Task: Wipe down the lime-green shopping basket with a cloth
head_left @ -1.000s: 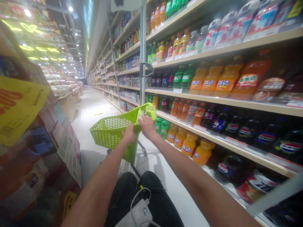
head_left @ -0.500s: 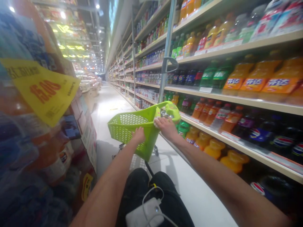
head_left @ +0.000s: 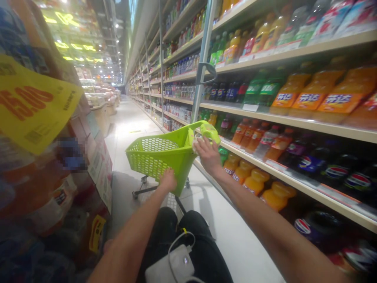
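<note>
A lime-green shopping cart (head_left: 150,161) with a perforated basket stands in front of me, its handle end toward the right. My right hand (head_left: 207,153) is at the basket's upper rim beside the handle (head_left: 212,131). Under its fingertips shows a small crumpled white tissue (head_left: 195,146), pressed against the cart. My left hand (head_left: 167,181) is against the near side of the basket, lower than the rim. Its fingers are blurred, and whether they grip anything cannot be made out. The basket's inner bottom is hidden.
Shelves of soft-drink bottles (head_left: 312,94) run along the right side. On the left stands a stack of bottles with a yellow price sign (head_left: 32,102). A tiled aisle (head_left: 129,114) stretches ahead. A white power bank (head_left: 171,267) with a cable lies on my lap.
My left hand has moved down the basket's side, away from the rim. The right hand remains at the handle end with the tissue. The view has shifted slightly.
</note>
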Tool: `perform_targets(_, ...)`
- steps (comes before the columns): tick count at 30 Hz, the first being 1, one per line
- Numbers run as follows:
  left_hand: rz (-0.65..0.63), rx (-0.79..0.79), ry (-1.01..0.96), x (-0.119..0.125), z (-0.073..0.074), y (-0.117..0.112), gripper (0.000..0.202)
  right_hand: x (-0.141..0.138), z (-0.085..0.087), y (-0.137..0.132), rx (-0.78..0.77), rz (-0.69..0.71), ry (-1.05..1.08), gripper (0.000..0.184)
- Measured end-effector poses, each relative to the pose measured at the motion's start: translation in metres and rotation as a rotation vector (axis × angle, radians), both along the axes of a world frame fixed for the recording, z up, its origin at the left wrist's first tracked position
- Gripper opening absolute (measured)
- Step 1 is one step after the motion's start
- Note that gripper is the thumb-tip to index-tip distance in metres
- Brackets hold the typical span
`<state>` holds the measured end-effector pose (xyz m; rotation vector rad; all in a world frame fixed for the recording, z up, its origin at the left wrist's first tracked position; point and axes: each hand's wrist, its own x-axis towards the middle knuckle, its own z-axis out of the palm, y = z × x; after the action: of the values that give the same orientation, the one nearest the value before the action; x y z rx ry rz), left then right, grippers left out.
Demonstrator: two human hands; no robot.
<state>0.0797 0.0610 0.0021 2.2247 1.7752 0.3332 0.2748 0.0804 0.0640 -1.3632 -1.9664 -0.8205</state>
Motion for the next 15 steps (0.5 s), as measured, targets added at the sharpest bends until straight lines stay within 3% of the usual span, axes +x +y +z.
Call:
perform_targets(4,-0.043,0.085,0.028,0.025,-0.02,-0.014,0.06,-0.002,-0.036,0.002,-0.019,0.008,-0.056,0.04)
perform_targets(9,-0.04,0.299,0.088,0.029,-0.007,-0.007,0.061,-0.007,-0.078,0.0,-0.004,0.104,-0.191,0.039)
perform_targets(11,-0.026,0.332,0.12,0.025,-0.001,-0.003,0.062,-0.007,-0.077,0.003,0.042,0.133,-0.189,0.039)
perform_targets(15,-0.018,0.365,0.154,0.017,0.005,0.005,0.064,0.001,-0.045,0.015,0.181,0.056,-0.075,0.041)
